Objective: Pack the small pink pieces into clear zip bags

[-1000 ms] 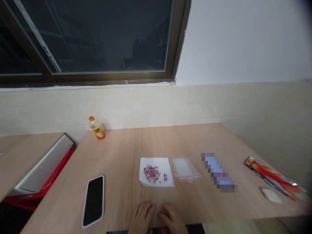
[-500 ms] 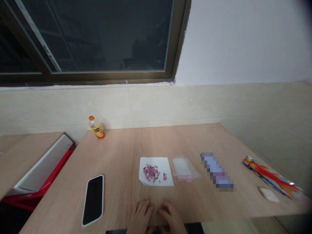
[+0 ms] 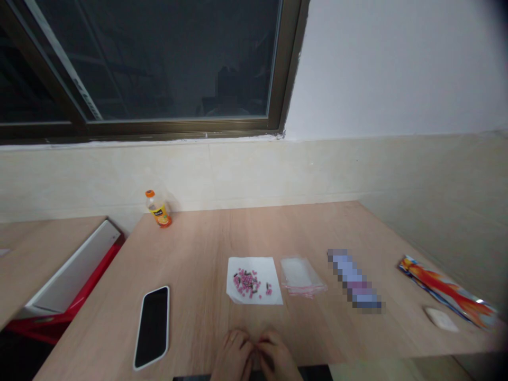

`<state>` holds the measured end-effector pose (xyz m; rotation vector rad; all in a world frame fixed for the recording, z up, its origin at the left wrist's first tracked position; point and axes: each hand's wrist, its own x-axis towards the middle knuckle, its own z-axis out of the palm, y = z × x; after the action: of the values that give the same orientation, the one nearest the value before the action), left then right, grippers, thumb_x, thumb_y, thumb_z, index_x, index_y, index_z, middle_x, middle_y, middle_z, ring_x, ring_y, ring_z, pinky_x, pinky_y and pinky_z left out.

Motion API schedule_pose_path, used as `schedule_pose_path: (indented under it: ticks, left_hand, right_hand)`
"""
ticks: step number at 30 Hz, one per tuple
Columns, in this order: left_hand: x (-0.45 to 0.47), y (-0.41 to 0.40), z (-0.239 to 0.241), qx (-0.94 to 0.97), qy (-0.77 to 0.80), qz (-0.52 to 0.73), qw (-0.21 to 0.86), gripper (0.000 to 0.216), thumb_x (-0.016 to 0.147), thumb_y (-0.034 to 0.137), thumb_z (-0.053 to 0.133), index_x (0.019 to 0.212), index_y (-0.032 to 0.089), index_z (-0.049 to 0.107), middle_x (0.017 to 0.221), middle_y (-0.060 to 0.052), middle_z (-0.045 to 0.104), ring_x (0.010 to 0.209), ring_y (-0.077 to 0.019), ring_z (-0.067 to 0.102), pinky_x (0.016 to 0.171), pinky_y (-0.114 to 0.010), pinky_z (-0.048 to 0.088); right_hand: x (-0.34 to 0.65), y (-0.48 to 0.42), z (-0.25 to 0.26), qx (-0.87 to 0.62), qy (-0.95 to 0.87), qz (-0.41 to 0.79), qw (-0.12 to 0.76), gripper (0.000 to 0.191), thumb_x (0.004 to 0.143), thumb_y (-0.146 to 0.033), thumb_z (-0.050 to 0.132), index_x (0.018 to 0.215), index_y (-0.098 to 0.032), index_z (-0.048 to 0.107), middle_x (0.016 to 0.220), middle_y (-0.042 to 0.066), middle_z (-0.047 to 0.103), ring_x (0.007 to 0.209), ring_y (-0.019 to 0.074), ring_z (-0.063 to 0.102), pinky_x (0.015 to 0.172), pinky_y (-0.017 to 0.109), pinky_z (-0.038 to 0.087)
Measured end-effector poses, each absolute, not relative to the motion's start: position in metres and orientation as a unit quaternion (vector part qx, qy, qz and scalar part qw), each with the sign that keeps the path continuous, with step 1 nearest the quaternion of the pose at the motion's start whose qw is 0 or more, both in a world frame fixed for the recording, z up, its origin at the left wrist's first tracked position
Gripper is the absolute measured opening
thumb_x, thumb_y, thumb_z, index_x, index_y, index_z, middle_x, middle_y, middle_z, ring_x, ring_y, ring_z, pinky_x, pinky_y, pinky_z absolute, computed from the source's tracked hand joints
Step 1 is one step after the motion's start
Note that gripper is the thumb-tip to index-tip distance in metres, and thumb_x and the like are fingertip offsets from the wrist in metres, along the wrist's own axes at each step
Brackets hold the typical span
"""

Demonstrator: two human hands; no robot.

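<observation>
My left hand [image 3: 233, 355] and my right hand [image 3: 278, 357] rest side by side at the near edge of the wooden table [image 3: 206, 238], fingertips touching each other, fingers curled and holding nothing I can see. Just beyond them lies a white paper sheet [image 3: 262, 270] with several small pink and dark beads [image 3: 249, 281] heaped on it. To its right lies a stack of small clear zip bags [image 3: 300, 275] with pink seals.
A black phone [image 3: 153, 326] lies face up at the near left. An orange juice bottle [image 3: 158, 209] stands at the far left by the wall. A blurred-out strip [image 3: 354, 280], a colourful foil packet [image 3: 444, 291] and a small pale object [image 3: 440, 319] lie to the right. A white-and-red box [image 3: 67, 275] sits left of the table.
My two hands have drawn closer together and the fingers have curled in. Nothing on the table has moved.
</observation>
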<state>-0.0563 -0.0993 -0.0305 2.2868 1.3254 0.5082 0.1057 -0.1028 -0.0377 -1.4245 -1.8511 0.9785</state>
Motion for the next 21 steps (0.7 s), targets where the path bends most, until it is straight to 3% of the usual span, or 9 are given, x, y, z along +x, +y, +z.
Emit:
schedule_pose_path:
  ticks: [10,15,21]
  left_hand:
    - [-0.050,-0.097,-0.024,0.816,0.501,0.187,0.219,0.024,0.081,0.008,0.042,0.083,0.019,0.063,0.085,-0.005,0.065,0.081,-0.0180,0.058,0.072,-0.028,0.046]
    - [-0.046,-0.100,-0.029,0.815,0.502,0.200,0.212,0.025,0.082,0.007,0.042,0.088,0.019,0.063,0.090,-0.005,0.065,0.085,-0.0179,0.059,0.075,-0.027,0.048]
    - [-0.042,-0.099,-0.029,0.814,0.501,0.197,0.220,0.028,0.082,0.006,0.041,0.092,0.019,0.064,0.095,-0.006,0.064,0.093,-0.0190,0.058,0.084,-0.029,0.047]
  right_hand:
    - [0.100,-0.093,-0.035,-0.556,-0.685,0.378,0.279,0.028,0.071,-0.005,0.043,0.067,-0.019,0.067,0.079,0.007,0.064,0.079,0.0194,0.061,0.073,0.029,0.047]
    - [0.105,-0.092,-0.039,-0.562,-0.663,0.369,0.329,0.026,0.073,-0.008,0.046,0.069,-0.020,0.068,0.081,0.006,0.064,0.080,0.0195,0.061,0.073,0.029,0.049]
    - [0.140,-0.069,-0.046,-0.651,-0.591,0.180,0.441,0.025,0.083,-0.032,0.048,0.084,-0.019,0.069,0.093,0.011,0.066,0.089,0.0247,0.061,0.081,0.038,0.049]
